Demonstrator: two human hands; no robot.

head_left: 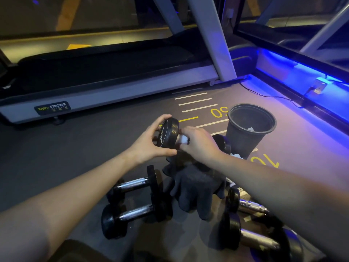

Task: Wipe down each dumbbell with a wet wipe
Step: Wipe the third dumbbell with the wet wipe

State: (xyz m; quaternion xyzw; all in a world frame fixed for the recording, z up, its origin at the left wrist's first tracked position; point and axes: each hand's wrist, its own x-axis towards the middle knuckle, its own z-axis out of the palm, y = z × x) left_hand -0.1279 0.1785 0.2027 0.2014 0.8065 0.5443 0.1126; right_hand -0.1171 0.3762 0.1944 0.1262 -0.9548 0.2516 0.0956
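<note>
Head view: a dumbbell (169, 134) is held up above the floor (75, 148). The left hand (151, 142) curls its fingers around the near weight plate; the right hand (198, 142) presses a white wet wipe (183, 139) around the handle. Below lie dark gloves (194, 186) between more dumbbells (136, 201). A black bin (245, 133) stands just beyond.

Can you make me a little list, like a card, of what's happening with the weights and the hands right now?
left hand: grips one end of the lifted dumbbell
right hand: wraps a white wipe around its handle
dumbbells on floor: two on the left, two on the right
dark gloves: lying between them
black bin: standing behind, paper scraps inside
</note>
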